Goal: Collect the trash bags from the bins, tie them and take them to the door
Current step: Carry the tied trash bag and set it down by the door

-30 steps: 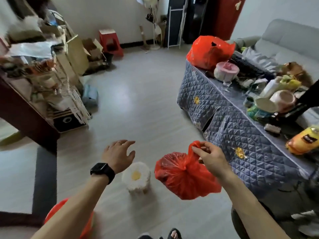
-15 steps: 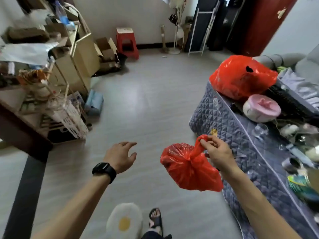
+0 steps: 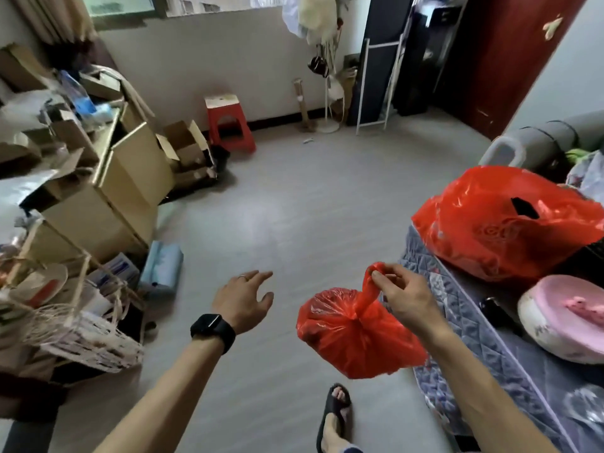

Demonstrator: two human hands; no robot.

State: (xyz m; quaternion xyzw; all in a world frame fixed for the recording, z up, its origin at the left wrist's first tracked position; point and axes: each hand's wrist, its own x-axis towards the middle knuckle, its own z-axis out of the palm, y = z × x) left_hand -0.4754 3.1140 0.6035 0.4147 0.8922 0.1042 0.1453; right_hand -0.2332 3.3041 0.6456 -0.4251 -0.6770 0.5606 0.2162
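A small red trash bag (image 3: 354,335) hangs above the floor with its neck twisted into a knot. My right hand (image 3: 403,294) pinches the top of that neck between thumb and fingers. To the left of the bag, my left hand (image 3: 243,297) is held out with loose, spread fingers and holds nothing; a black watch sits on its wrist. A larger red bag (image 3: 500,223) rests on the quilted table (image 3: 464,308) at the right. The dark red door (image 3: 510,57) stands at the far right of the room.
Cardboard boxes (image 3: 130,178) and a cluttered shelf crowd the left side. A red stool (image 3: 228,124) stands by the far wall next to a coat stand (image 3: 327,76). A pink lidded bowl (image 3: 565,317) lies on the table. My sandalled foot (image 3: 335,416) is on bare grey floor.
The view has advanced across the room and tilted up toward the door. The bag stays in my right hand, and the egg-patterned cushion on the floor has dropped out of view.
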